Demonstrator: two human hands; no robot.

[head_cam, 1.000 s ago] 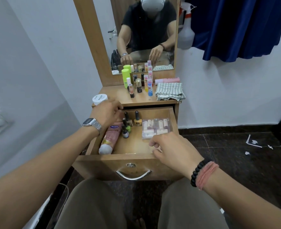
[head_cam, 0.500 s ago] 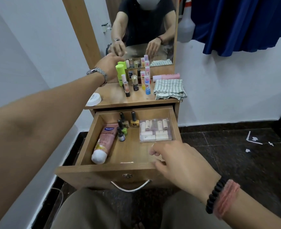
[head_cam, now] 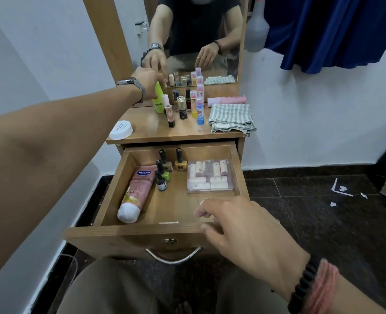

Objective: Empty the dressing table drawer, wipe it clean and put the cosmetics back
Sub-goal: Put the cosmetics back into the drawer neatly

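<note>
The drawer is pulled out from under the desk. In it lie a pink tube on the left, four little nail polish bottles near the back, and a clear box of lipsticks on the right.

The left hand reaches up to the back of the desk, at the top of a green bottle. Its fingers are hidden, so I cannot tell if its grip is wide or holding something. The right hand rests on the front edge of the drawer with loose, bent fingers, holding nothing.

On the desk stand more small bottles and lip balm sticks. A white jar lid sits at the left edge. A folded striped cloth lies at the right, with a pink tube behind it.
</note>
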